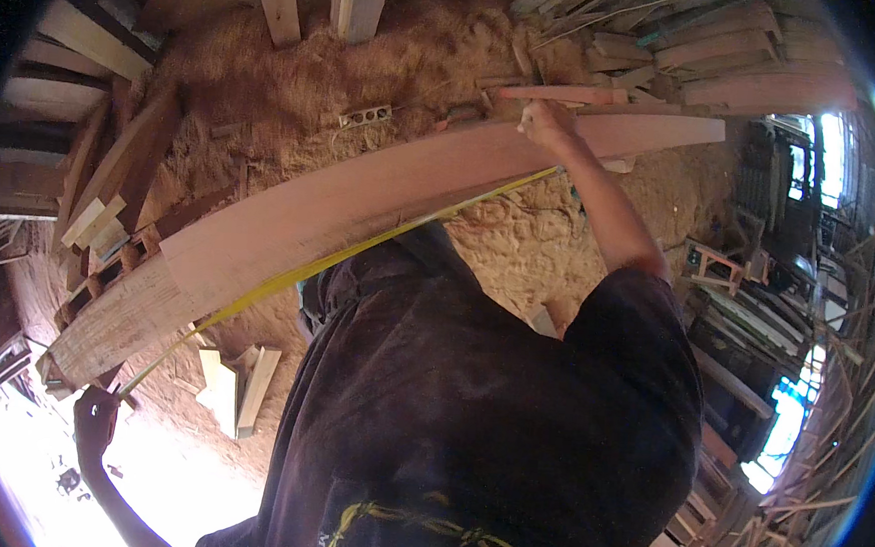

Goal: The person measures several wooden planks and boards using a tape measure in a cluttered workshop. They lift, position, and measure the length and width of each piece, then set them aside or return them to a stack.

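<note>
A long, wide plank [363, 184] lies slantwise in front of me, its right part reddish and its left end paler and rougher. A yellow tape measure blade [333, 257] is stretched along its near edge, twisting toward the left. My left hand [96, 418], in shadow just off the plank's left end, is closed on the tape measure's left end. Resting at the plank's far edge near its right end, my right hand [549, 126] is closed; what its fingers hold, if anything, is hidden. The tape's right end passes close to my right forearm.
Sawdust [515, 233] covers the ground. A multi-socket power strip [365, 117] lies beyond the plank. Wood offcuts [240, 387] lie near its left part. Boards [721, 65] are stacked at the far right, and beams [113, 168] stand at the left.
</note>
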Motion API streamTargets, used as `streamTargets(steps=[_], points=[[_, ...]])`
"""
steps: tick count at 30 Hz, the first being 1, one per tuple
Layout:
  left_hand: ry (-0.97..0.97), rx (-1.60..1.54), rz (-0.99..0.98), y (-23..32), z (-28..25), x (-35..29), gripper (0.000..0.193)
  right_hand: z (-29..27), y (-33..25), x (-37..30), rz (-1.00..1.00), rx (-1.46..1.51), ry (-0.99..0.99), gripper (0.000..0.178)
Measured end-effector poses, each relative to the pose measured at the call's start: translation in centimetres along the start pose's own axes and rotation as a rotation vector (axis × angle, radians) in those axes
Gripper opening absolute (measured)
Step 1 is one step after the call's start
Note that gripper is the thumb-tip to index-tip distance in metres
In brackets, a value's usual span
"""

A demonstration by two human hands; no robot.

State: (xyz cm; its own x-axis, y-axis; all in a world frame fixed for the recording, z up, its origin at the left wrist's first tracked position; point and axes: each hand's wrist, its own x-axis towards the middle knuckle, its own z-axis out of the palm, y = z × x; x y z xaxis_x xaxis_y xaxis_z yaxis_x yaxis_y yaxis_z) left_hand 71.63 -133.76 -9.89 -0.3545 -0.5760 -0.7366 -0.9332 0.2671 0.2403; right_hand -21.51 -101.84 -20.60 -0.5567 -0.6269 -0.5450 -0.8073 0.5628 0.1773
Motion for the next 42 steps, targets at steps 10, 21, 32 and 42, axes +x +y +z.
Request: streamTargets(steps=[10, 21, 32, 42], points=[[-0.247, -0.052, -0.020, 3.4, -5.8, 1.2, 0.029, -0.7, -1.0, 0.0, 0.112, -0.043, -0.008, 0.020], [-0.390, -0.152, 0.072, 9.8, -4.6, 12.6, 0.036, 1.7, 0.3, 0.2, 0.052, -0.004, 0.073, 0.019], [-0.327, -0.085, -0.102, 3.8, -7.0, 8.4, 0.037, 0.6, 0.0, -0.2, 0.135, 0.132, 0.064, 0.019], [-0.259, -0.018, 0.124, 6.0, 0.5, 15.2, 0.041, 5.1, 4.0, 3.7, 0.009, 0.045, 0.157, 0.018]])
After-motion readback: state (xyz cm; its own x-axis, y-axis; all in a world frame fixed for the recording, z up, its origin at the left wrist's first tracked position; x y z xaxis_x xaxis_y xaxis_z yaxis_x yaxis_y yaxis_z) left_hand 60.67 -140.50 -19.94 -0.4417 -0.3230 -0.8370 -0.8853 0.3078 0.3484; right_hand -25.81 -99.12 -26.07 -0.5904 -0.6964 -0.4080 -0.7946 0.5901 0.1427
